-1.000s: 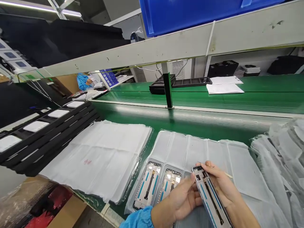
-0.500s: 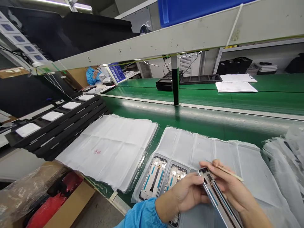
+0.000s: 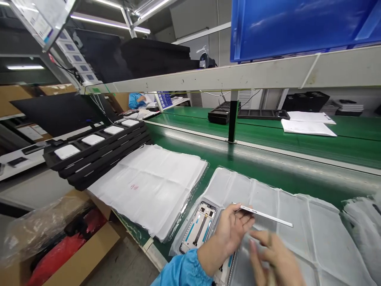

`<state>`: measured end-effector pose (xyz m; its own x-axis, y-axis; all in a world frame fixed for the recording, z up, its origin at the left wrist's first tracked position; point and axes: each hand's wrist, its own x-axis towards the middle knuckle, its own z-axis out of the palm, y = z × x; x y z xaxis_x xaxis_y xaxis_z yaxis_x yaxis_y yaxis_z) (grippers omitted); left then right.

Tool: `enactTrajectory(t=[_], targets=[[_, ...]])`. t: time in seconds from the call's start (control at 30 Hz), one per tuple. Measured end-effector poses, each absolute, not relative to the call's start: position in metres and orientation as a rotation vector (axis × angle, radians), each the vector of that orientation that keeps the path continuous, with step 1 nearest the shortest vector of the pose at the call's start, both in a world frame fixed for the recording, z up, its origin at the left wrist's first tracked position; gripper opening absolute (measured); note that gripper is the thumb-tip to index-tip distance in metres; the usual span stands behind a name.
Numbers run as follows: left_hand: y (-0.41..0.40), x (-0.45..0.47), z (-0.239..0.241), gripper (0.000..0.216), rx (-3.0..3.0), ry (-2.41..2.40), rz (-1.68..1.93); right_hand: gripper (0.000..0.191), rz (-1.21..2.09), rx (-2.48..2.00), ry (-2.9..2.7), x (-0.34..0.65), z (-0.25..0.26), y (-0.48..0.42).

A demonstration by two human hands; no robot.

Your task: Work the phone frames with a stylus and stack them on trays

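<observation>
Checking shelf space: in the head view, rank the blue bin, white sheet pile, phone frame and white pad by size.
Blue plastic bin and white sheet pile: too close to rank
Then silver phone frame
Then white pad

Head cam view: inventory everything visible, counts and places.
Phone frames: 3, silver-white; two in tray, one held edge-on.
Clear tray: 1, lined white, on belt under hands.
White sheet stack: 1, red mark, beside tray.
Foam tray: 1, black, four white pads, far left.
Conveyor belt: 1, green, under trays.
Bin: 1, blue, overhead shelf.
Papers: white, far belt.
Co-worker: 1, blue sleeve, far end.
Left hand: 1, blue sleeve, holding frame.
Right hand: 1, blurred, lower right.
</observation>
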<state>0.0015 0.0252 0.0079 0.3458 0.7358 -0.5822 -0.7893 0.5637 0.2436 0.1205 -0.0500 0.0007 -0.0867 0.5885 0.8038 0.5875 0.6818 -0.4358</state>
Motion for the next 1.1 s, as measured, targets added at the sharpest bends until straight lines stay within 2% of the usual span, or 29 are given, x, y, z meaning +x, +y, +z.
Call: enactTrajectory(t=[0.17,0.3,0.43,0.57,0.7,1.1], targets=[[0.021,0.003,0.012,0.013,-0.131,0.732,1.013,0.024,-0.041,-0.979,-1.844,0.092,-0.027,-0.027],[0.018,0.005,0.018,0.019,-0.163,0.683,1.026,0.024,-0.12,-1.048,-1.849,0.095,-0.025,-0.029],[0.017,0.006,0.017,0.013,-0.138,0.654,1.019,0.025,-0.178,-1.112,-1.867,0.095,-0.023,-0.029],[0.017,0.007,0.014,0.037,-0.082,0.637,1.014,0.027,-0.119,-1.14,-1.86,0.098,-0.034,-0.029],[0.017,0.008,0.016,0.055,-0.06,0.684,1.049,0.021,-0.049,-1.165,-1.876,0.102,-0.045,-0.032],[0.015,0.004,0.009,0.065,0.055,0.726,1.068,0.026,-0.008,-1.012,-1.774,0.105,-0.017,-0.033]])
